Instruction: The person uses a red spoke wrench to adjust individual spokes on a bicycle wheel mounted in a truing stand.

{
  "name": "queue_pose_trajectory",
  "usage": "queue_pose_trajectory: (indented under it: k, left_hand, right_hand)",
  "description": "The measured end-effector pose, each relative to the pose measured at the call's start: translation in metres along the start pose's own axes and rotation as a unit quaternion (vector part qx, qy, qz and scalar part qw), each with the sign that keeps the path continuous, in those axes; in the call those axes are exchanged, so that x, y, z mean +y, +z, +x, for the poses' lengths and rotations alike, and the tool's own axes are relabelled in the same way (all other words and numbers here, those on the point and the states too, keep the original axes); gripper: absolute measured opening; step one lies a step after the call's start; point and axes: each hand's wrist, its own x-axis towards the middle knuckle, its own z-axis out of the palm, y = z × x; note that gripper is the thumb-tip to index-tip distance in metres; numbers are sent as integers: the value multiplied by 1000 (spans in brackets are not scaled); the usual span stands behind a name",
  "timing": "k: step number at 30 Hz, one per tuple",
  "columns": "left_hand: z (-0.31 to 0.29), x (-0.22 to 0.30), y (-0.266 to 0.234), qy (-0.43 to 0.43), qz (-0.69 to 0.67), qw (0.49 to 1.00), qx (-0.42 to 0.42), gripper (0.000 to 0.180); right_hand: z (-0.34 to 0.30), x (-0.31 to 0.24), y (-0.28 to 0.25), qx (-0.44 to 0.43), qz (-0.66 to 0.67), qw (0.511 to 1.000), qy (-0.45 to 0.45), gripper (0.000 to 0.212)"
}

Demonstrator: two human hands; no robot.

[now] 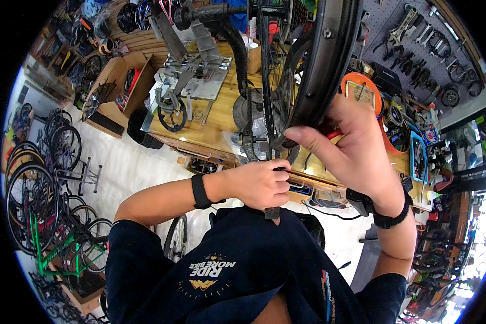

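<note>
A black bicycle rim [326, 59] stands upright in front of me, its spokes and hub running down its left side. My right hand [351, 146] is on the rim's lower part, thumb along the near edge and fingers hidden behind it. A small red piece [333, 133] shows by that palm; whether I hold it cannot be made out. Just left of the wheel's bottom, my left hand [262, 183] is closed in a fist near my chest. A small dark grey piece [272, 213] pokes out under its fingers. The dark arm of a wheel stand [235, 43] rises beside the wheel.
The wooden workbench [210, 135] carries a metal fixture [200, 59], an orange round tray [375, 89] and a blue basket [417, 155]. Tools hang on the pegboard [405, 21]. Bicycles [43, 200] stand at left beside an open cardboard box [110, 89].
</note>
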Motion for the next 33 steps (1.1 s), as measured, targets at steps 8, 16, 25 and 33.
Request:
queue_pose_trajectory:
  k: [8, 16, 25, 33]
  left_hand:
    - [3, 1, -3, 1, 1, 1000, 0, 30]
    - [2, 0, 1, 7, 26, 1000, 0, 41]
    - [0, -1, 6, 11, 14, 1000, 25, 41]
    - [1, 0, 3, -1, -9, 1000, 24, 37]
  right_hand:
    - [-3, 4, 6, 28, -18, 999, -13, 20]
    - [-18, 31, 21, -105, -129, 986, 27, 31]
    - [-10, -18, -29, 125, 76, 988, -52, 44]
    - [0, -17, -18, 166, 24, 981, -98, 38]
